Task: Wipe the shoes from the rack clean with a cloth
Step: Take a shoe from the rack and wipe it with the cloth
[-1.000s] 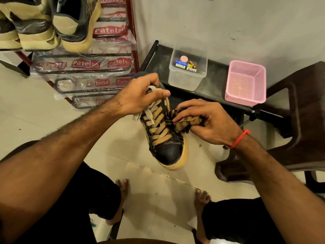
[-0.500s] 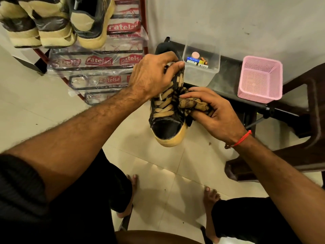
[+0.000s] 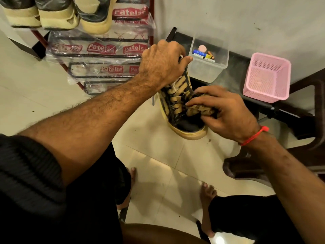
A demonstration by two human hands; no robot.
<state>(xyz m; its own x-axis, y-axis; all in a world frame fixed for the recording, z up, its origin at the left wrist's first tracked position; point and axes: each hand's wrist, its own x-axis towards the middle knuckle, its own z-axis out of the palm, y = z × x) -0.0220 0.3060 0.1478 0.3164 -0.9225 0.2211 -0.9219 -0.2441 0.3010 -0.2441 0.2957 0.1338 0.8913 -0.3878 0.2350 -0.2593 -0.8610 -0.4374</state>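
Observation:
A black shoe (image 3: 184, 124) with tan laces and a yellowish sole hangs in the air over the floor, toe pointing toward me. My left hand (image 3: 163, 64) grips its heel end from above. My right hand (image 3: 226, 113) holds a crumpled brown patterned cloth (image 3: 198, 110) pressed against the right side of the laces. The shoe rack (image 3: 98, 55), red-framed and still partly wrapped in printed plastic, stands at the upper left with several more yellow-soled shoes (image 3: 58, 14) on its top shelf.
A dark low table (image 3: 239, 67) by the wall carries a clear plastic box (image 3: 207, 67) of small items and a pink mesh basket (image 3: 267, 78). A dark brown plastic chair (image 3: 302, 147) is at the right. My bare feet rest on the tiled floor below.
The shoe has turned a little so its left sole edge shows. My right hand slid the cloth down the laces toward the toe. My left hand kept its grip on the heel.

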